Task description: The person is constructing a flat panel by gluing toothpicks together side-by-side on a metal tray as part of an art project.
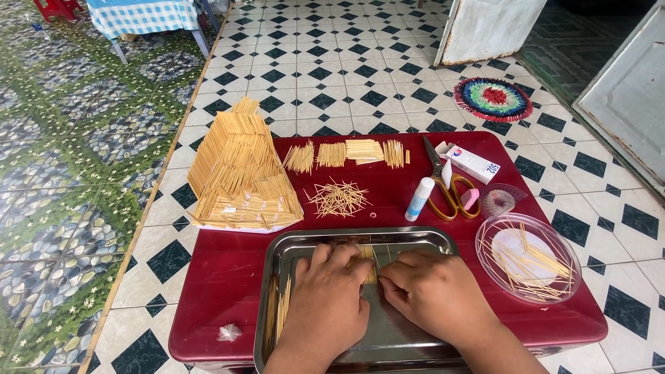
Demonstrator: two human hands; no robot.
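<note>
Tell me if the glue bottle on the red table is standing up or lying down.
Lying down. The white glue bottle rests on its side on the red table, blue cap pointing toward the metal tray, beside the scissors.

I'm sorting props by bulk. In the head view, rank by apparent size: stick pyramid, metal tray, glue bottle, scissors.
1. Metal tray, though it lies nearest the camera.
2. Stick pyramid.
3. Scissors.
4. Glue bottle.

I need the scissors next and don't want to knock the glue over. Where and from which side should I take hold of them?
Take the scissors by the yellow handle loops, probably coming from the near side. The loops point toward you while the blades point away. The glue bottle lies just left of the handles, so come slightly from the right.
</note>
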